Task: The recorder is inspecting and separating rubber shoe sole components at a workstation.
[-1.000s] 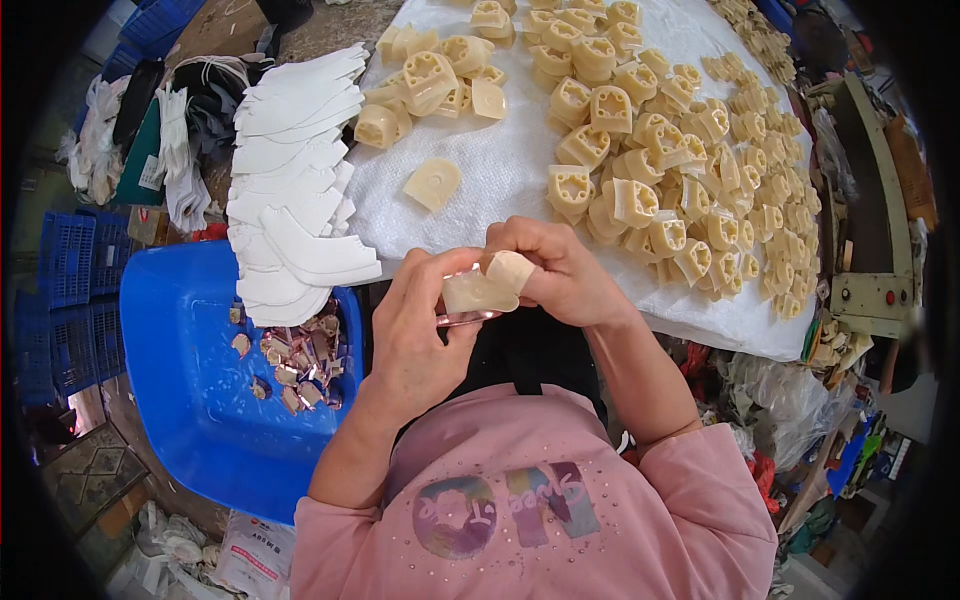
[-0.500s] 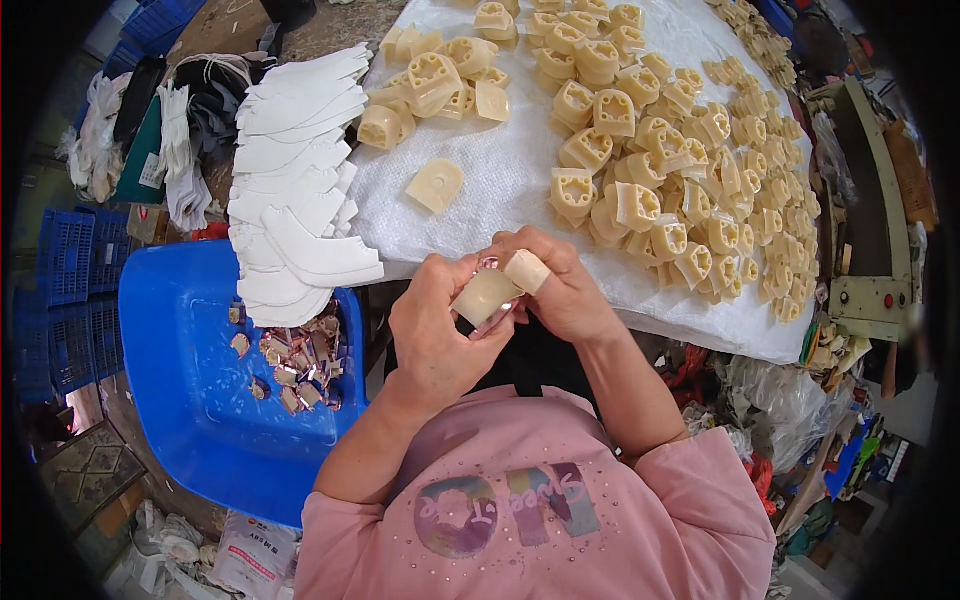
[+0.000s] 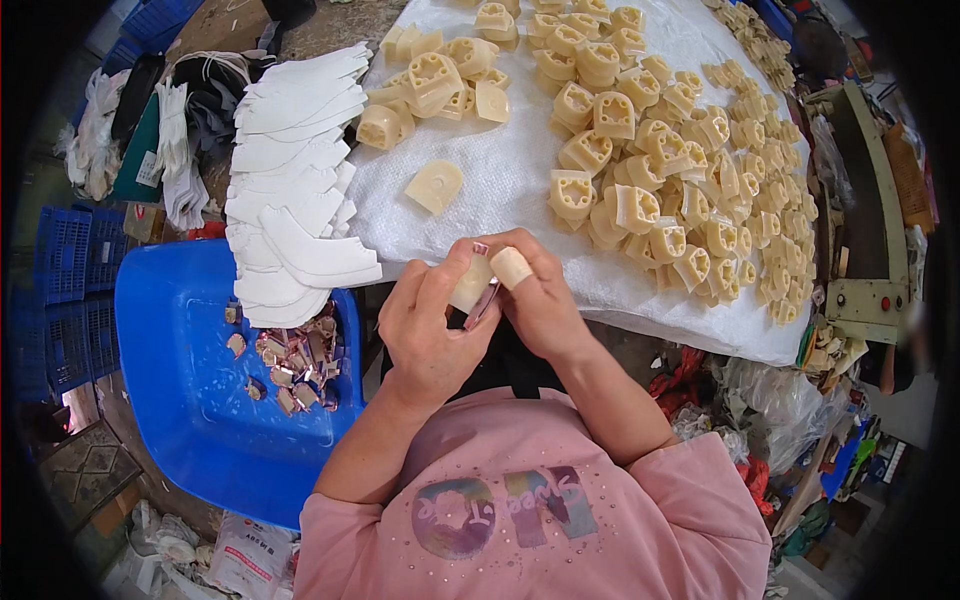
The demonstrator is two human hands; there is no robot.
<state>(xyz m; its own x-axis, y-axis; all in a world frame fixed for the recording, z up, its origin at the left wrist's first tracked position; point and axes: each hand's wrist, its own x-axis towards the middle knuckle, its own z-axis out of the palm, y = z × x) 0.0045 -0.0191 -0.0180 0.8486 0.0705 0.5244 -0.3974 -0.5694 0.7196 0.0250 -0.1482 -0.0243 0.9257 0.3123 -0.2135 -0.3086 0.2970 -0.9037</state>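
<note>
A cream shoe heel (image 3: 469,286) with a shiny pink strip round its side is held in front of my chest. My left hand (image 3: 430,325) is closed round it, fingers on the far side and thumb low on the near side. From the right, my right hand (image 3: 540,305) closes on the same heel, its thumb wrapped in pale tape (image 3: 511,267). Part of the shiny pink strip (image 3: 481,306) shows between the hands; the rest is hidden by fingers. A single cream heel (image 3: 433,186) lies flat on the white woven sheet (image 3: 510,180) just beyond.
Many cream heels (image 3: 650,150) are heaped on the sheet's right side. A smaller heap (image 3: 432,80) sits at the far middle. White curved pieces (image 3: 300,180) overlap along the left edge. The blue tub (image 3: 180,370) at left holds pink-and-cream pieces (image 3: 297,365).
The heel has turned in my hands, so less of its cream face shows. Both hands have shifted slightly left, and the left fingers have moved higher over the heel.
</note>
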